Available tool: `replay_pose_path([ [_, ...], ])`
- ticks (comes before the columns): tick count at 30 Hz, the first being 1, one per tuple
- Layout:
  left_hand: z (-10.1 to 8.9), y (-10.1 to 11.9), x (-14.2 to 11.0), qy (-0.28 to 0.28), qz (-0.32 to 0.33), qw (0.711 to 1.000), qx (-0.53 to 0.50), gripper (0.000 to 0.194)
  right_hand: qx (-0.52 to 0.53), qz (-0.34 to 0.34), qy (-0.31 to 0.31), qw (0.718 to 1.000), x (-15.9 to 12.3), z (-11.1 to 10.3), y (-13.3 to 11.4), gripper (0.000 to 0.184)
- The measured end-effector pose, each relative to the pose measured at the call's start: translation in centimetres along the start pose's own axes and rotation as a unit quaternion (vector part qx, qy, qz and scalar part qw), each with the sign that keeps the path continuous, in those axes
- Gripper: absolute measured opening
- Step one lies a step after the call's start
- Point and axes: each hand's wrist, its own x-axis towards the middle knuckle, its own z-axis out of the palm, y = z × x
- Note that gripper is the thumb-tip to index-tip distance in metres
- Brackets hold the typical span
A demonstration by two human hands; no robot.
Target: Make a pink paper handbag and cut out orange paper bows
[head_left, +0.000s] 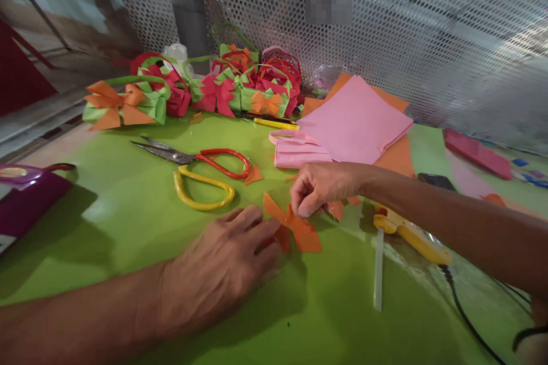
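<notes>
An orange paper bow point(305, 232) lies on the green tabletop between my hands. My left hand point(226, 259) reaches in from the lower left, its bent fingers closed on the bow's left side; the thumb is hidden. From the right comes my right hand point(319, 187), fingers curled and pinched at the bow's upper right, close to its middle. Scissors point(184, 158) with one red and one yellow handle lie partly open beyond my left hand. Small orange paper scraps point(253, 175) are scattered near both hands.
A yellow glue gun point(423, 242) with a clear glue stick point(379, 274) lies under my right forearm, its cord trailing right. Pink paper sheets point(355, 120) are stacked behind. Several small paper baskets point(149, 104) line the back. A purple object point(32, 194) stands at left.
</notes>
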Motion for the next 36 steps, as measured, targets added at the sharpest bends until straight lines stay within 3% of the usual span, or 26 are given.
replay_pose_path([
  [10,0.0,0.0,-0.1,-0.038,-0.002,0.999,-0.026,0.021,-0.144,0.014,0.040,0.989,-0.2,0.8,-1.8,0.002],
  [19,0.1,-0.1,0.1,-0.025,-0.002,0.999,-0.019,0.024,-0.213,0.027,0.073,0.974,-0.1,1.0,-2.2,0.005],
  [27,0.4,-0.2,0.2,-0.041,-0.009,0.999,-0.022,0.029,-0.269,0.044,0.029,0.962,0.4,0.7,-2.7,0.008],
  [36,0.4,-0.1,0.5,-0.059,-0.041,0.997,-0.031,0.035,-0.308,0.061,0.029,0.949,0.6,0.8,-3.5,0.011],
])
